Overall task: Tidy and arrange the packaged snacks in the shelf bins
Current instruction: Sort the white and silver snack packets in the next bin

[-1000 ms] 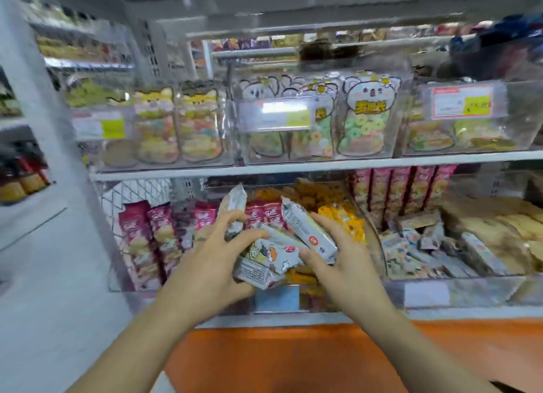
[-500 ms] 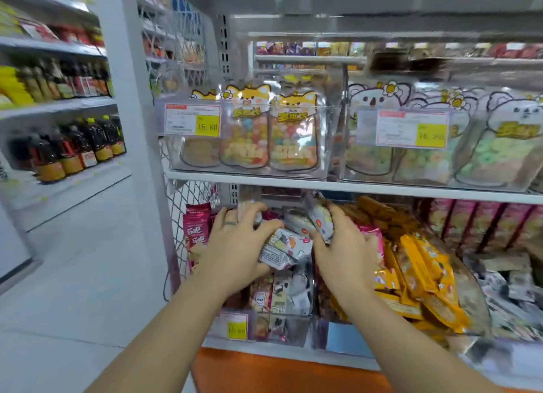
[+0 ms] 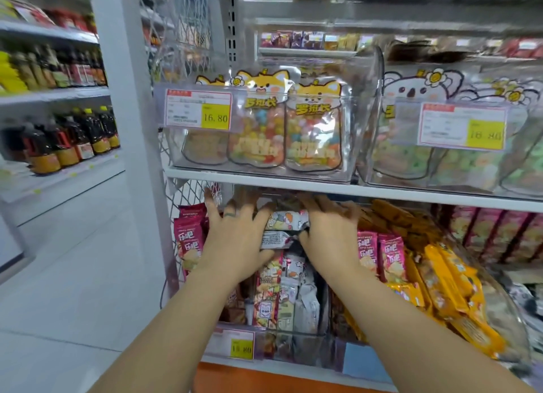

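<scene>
You are seating a small stack of snack packets (image 3: 286,229) into the clear lower bin (image 3: 293,338), just under the white shelf edge (image 3: 352,189). Next, judge whether they need pressing down level. Your left hand (image 3: 235,237) and right hand (image 3: 329,234) clasp the stack from either side, fingers reaching inward under that edge.

The bins (image 3: 355,134) were clear, glossy plastic. The snack packs (image 3: 286,220) were shiny printed film, crinkled at the ends. The shelf (image 3: 338,188) looked like smooth white-painted metal, its side (image 3: 188,195) wire mesh. The price tags (image 3: 198,109) were matt paper.
</scene>
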The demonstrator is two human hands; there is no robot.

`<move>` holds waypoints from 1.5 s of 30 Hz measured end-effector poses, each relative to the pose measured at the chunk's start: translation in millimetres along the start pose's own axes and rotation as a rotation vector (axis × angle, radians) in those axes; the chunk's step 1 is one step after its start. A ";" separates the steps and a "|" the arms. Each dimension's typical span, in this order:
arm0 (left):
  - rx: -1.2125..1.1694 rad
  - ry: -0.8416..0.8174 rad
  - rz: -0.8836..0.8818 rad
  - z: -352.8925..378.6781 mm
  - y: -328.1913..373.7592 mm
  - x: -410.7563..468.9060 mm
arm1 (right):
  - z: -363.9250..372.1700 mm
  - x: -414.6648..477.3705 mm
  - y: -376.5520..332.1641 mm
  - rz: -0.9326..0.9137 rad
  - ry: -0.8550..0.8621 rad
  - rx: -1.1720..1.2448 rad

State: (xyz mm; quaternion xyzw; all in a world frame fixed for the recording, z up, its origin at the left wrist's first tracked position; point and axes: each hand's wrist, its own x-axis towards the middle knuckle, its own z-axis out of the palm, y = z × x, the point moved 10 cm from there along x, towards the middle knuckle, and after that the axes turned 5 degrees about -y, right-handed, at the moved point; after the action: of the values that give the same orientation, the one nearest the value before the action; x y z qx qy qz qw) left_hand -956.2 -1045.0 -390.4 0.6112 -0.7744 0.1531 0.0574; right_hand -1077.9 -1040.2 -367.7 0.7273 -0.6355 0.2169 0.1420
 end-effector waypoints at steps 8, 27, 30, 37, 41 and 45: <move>-0.064 0.009 -0.060 11.2 -11.3 -2.6 | 18.8 -14.8 -1.2 -0.152 -0.220 0.074; -0.039 0.181 -0.156 12.3 -14.9 -4.7 | 19.2 -25.6 -4.1 -0.223 -0.116 -0.137; -0.023 -0.002 -0.176 22.2 -12.9 -12.0 | 24.8 -28.2 -2.5 -0.203 -0.216 -0.153; -0.226 0.189 -0.198 -5.5 -15.6 -4.9 | 20.0 -34.9 -6.7 -0.205 -0.223 -0.057; -0.318 0.241 -0.226 -13.8 -21.1 9.2 | 18.4 -38.5 -4.1 -0.186 -0.231 0.005; -0.232 0.185 -0.102 5.7 -6.2 22.2 | 17.0 -41.3 -4.6 -0.189 -0.247 0.011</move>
State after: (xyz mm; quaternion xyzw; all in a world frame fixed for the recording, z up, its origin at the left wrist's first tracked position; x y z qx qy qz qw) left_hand -955.2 -1068.7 -388.7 0.6225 -0.7461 0.1149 0.2066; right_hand -1075.1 -1012.1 -402.6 0.8056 -0.5758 0.1149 0.0786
